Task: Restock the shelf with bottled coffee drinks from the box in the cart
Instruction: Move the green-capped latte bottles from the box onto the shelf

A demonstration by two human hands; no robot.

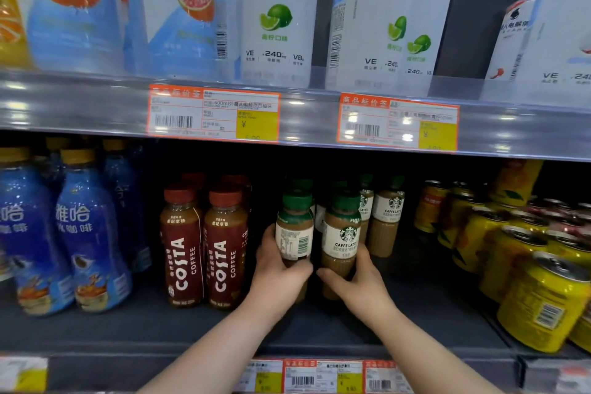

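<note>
View: head camera, looking forward and down at a drinks bay; the only view there is.
Shelf (160, 329): dark lower deck, with a price-tag strip (319, 377) along its front lip.
Left bottle (294, 233): green-capped coffee drink, upright, barcode side facing out, at the front of the latte slot.
Right bottle (342, 233): same product, upright, logo facing out, just beside the left bottle with a narrow gap between them.
Left hand (278, 275): fingers curled round the lower body of the left bottle, thumb up along its left side.
Right hand (358, 285): fingers wrapped round the lower body of the right bottle, thumb pointing in towards the gap.
Bottle bases: hidden behind the hands, so I cannot tell whether they are set down.
Rear latte bottles (388, 217): same product, standing behind and to the right.
Costa bottles (204, 249): two red-brown bottles just left of the left hand.
Blue bottles (86, 233): far left of the deck.
Yellow cans (543, 304): stacked at the right, near the right forearm.
Box and cart: not in view.
Stage, as judged: a pair being seated in the front row, with more trips probably to come.
Risk 1: pushing back too hard would knock the rear latte bottles over.
Risk 2: the left wrist swinging out would nudge the nearest Costa bottle.
Risk 3: letting go before the bases are flat could tip a bottle forward off the lip.
Risk 4: the left bottle would be left barcode-out unless it is turned.
</note>
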